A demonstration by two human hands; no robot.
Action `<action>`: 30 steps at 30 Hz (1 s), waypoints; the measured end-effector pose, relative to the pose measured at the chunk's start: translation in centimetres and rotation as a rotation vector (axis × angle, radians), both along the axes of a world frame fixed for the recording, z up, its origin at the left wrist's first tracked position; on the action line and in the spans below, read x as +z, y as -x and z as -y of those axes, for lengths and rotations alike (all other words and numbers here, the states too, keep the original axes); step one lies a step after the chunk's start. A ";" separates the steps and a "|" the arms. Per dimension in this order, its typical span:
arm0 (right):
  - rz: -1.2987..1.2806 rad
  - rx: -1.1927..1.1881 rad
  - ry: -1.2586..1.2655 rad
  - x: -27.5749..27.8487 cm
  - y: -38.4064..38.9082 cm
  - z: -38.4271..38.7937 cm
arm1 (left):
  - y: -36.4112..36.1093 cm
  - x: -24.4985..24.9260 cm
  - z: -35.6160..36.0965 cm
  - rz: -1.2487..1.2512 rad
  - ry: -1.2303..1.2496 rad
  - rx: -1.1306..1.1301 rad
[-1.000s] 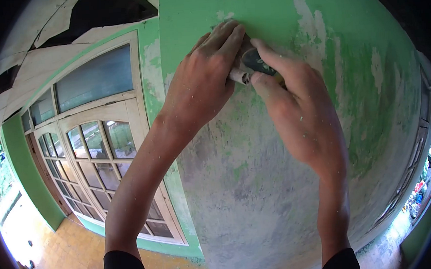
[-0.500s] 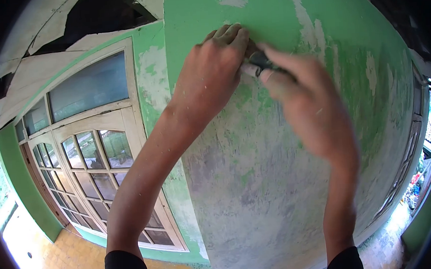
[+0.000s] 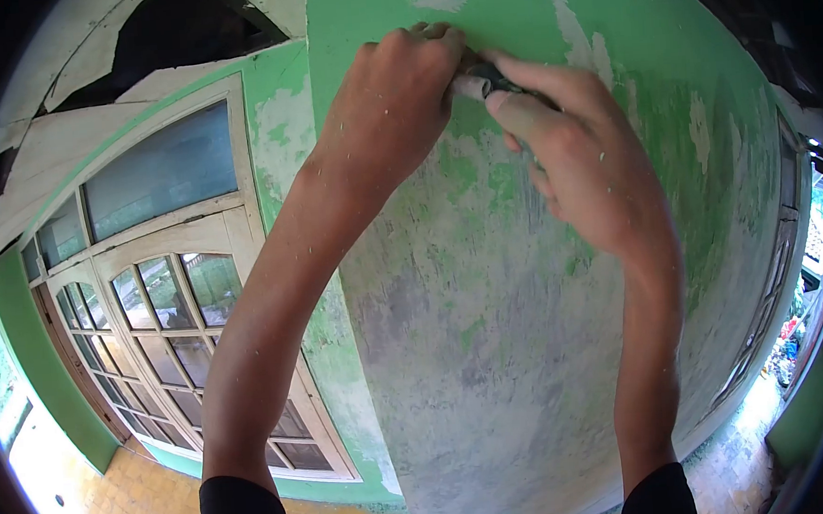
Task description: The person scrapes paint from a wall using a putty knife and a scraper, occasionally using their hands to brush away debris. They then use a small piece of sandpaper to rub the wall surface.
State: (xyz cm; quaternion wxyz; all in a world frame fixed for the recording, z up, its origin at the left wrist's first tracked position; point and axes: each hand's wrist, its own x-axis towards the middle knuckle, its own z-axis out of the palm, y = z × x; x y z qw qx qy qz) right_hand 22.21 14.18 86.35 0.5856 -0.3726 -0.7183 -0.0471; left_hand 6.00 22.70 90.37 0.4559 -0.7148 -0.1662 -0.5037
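Note:
High on the green wall (image 3: 487,252), both of my hands meet at a scraper (image 3: 482,82) with a dark handle and a pale, worn front part. My right hand (image 3: 579,138) is closed around the handle, coming from the right. My left hand (image 3: 392,89) has its fingers curled at the front end, close against the wall, and hides the edge of the tool. Small pale flakes of paint stick to both arms. Below the hands the wall surface is patchy, with grey plaster showing through the green paint.
Left of the wall corner stands a white-framed glazed door (image 3: 174,309) with a window pane (image 3: 161,167) above it. The ceiling has a dark broken hole (image 3: 182,40). Yellowish floor tiles (image 3: 143,495) lie below. Another window frame (image 3: 775,272) runs along the right.
Both hands and the scraper appear slightly higher and further left in view. The right hand, blurred before, now shows sharply. Both hands keep their hold.

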 end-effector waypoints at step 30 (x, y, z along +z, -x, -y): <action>-0.030 -0.057 0.000 -1.1 0.1 1.1 | -0.5 -0.3 -0.3 -0.049 -0.089 -0.079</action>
